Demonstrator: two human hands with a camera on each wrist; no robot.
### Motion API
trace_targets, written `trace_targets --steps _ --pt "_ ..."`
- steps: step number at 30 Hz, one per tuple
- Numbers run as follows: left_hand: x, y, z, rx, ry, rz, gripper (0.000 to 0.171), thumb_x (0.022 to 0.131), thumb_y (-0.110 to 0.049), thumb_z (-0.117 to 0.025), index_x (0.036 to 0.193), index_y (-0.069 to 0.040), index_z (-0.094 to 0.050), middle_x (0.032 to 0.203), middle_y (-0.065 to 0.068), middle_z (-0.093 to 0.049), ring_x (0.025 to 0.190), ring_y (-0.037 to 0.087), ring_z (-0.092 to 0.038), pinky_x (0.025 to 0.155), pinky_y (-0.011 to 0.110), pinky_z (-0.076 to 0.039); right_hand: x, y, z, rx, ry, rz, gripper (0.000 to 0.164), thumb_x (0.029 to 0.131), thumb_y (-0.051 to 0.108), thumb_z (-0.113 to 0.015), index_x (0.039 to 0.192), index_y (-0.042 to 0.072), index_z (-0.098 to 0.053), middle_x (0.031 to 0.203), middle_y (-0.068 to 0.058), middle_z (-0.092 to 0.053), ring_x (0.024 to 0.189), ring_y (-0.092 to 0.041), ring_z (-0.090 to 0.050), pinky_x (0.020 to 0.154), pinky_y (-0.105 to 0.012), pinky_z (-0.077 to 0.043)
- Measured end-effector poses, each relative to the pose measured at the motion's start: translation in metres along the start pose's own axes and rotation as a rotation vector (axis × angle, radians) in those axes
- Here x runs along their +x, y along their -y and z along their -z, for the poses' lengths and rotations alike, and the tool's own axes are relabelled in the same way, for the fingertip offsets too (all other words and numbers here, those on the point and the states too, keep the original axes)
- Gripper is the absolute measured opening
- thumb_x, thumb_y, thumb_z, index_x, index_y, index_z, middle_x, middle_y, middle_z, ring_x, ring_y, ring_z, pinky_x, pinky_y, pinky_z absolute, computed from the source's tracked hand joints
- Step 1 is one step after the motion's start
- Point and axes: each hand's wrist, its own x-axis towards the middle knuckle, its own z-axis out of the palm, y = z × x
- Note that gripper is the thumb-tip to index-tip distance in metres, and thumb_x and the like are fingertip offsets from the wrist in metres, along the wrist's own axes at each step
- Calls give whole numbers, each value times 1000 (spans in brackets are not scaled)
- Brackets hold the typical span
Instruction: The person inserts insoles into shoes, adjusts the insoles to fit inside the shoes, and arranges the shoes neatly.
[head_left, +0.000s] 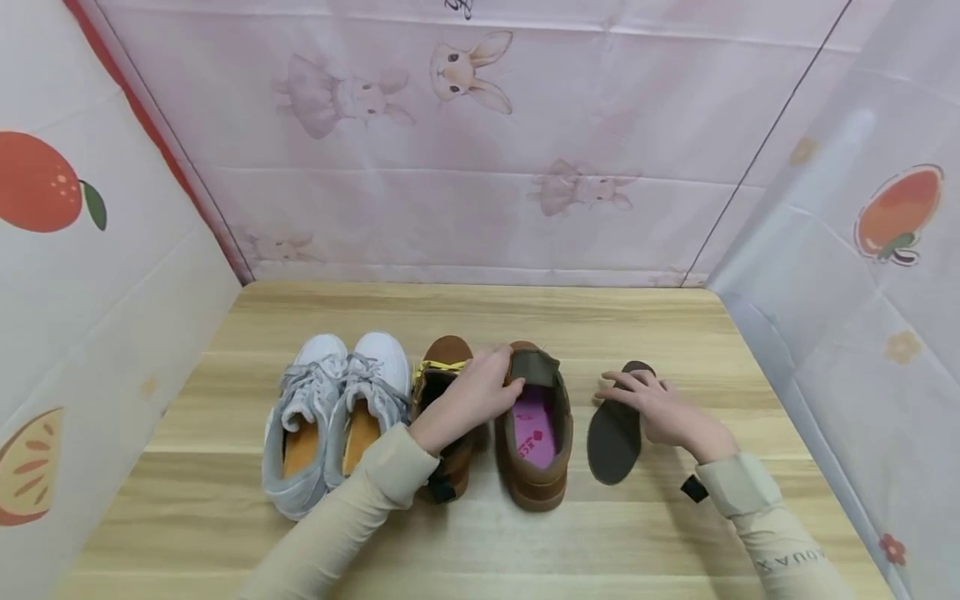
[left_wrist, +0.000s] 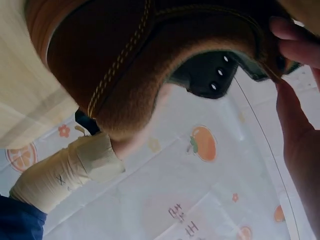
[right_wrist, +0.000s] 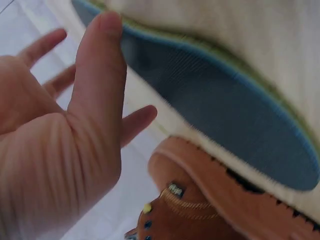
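My left hand (head_left: 474, 392) pinches the edge of a brown leather shoe (head_left: 542, 487) beside its tongue. Inside that shoe shows a pink insole (head_left: 534, 427) with red print. Up close in the left wrist view, the thumb and fingers (left_wrist: 295, 112) take hold of the shoe's upper near the eyelets. A dark insole (head_left: 615, 442) lies to the right of the shoe. Over its upper end is my right hand (head_left: 667, 412), fingers spread. In the right wrist view the thumb (right_wrist: 102, 60) overlaps the insole's edge; whether it touches is unclear.
A second brown shoe (head_left: 453, 471) with yellow laces is partly hidden under my left forearm. Left of it stand white sneakers (head_left: 296, 492) with grey laces. A small black piece (head_left: 694, 488) lies by my right sleeve. Printed sheets (head_left: 480, 225) enclose the wooden table (head_left: 637, 550).
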Motion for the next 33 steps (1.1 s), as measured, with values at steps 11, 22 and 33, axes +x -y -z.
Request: trace_targets --steps 11,22,33 --pt "18 -4 -6 -152 171 145 53 96 -19 -51 138 4 -31 62 6 -58 44 13 -60 43 26 -47 -6 -16 -17 56 -47 -58 79 56 -25 -46 119 20 -60 125 -6 -50 120 -31 -41 87 -63 -30" --pt "22 -4 -3 -70 243 151 22 96 -23 -51 81 -6 -53 61 6 -60 54 21 -63 45 26 -45 -20 -23 -15 112 -73 -129 67 54 -4 -69 117 14 -59 109 -6 -50 107 -30 -46 83 -58 -30" --pt "19 2 1 -45 234 127 30 96 -22 -52 71 -5 -56 58 4 -60 50 15 -62 47 25 -47 -37 -29 12 146 -286 -128 61 55 11 -78 111 0 -55 100 -11 -50 92 -28 -45 75 -45 -39"
